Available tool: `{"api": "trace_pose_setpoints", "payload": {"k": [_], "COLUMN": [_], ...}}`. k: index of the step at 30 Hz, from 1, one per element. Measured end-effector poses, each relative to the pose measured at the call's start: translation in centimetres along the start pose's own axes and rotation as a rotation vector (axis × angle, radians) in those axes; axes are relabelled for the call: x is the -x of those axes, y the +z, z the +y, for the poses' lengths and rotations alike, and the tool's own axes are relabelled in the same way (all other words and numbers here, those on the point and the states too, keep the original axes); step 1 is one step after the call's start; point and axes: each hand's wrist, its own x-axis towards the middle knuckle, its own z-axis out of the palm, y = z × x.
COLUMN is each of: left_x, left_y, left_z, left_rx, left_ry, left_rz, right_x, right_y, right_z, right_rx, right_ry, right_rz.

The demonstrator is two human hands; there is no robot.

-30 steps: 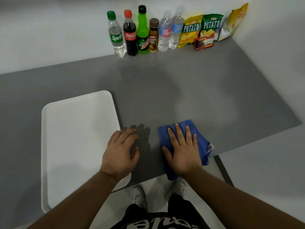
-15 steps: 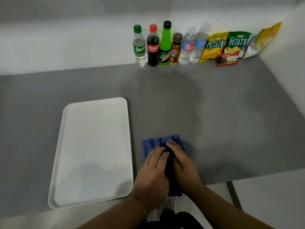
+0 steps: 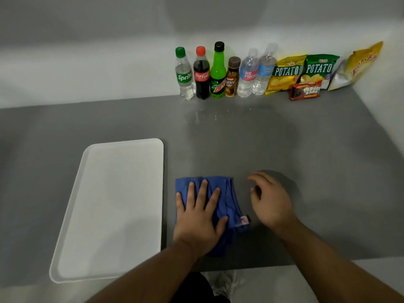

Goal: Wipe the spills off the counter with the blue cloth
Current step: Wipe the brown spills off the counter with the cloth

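The folded blue cloth (image 3: 227, 200) lies on the grey counter (image 3: 306, 160) near its front edge. My left hand (image 3: 199, 217) presses flat on the cloth with fingers spread. To the cloth's right, my right hand (image 3: 270, 200) hovers just off it, fingers loosely curled and holding nothing. Small clear droplets of spill (image 3: 209, 117) glisten on the counter far back, just in front of the bottles, well away from both hands.
A white tray (image 3: 113, 206) lies left of the cloth. Along the back wall stand several bottles (image 3: 218, 73), and to their right snack bags (image 3: 306, 71) and a small red box (image 3: 305, 91). A wall closes the right side.
Both hands were together on the cloth half a second ago. Now the left hand lies flat on it and the right hand has come off to the right.
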Motion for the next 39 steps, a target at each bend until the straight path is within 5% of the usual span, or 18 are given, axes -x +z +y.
{"api": "trace_pose_setpoints", "payload": {"k": [12, 25, 39], "left_x": [-15.7, -26.5, -31.3], "left_y": [-5.1, -8.3, -6.5], "left_z": [-4.9, -11.5, 0.1], "left_rx": [0.003, -0.054, -0.089], "left_ry": [-0.061, -0.118, 0.127], "left_rz": [0.012, 0.021, 0.051], "right_x": [-4.8, -12.0, -12.5], "right_y": [-1.3, -2.4, -3.8], "right_z": [2.3, 2.0, 3.9], "right_rx": [0.009, 0.170, 0.113], "right_ry": [0.122, 0.210, 0.303], "right_rz": [0.089, -0.002, 0.099]}}
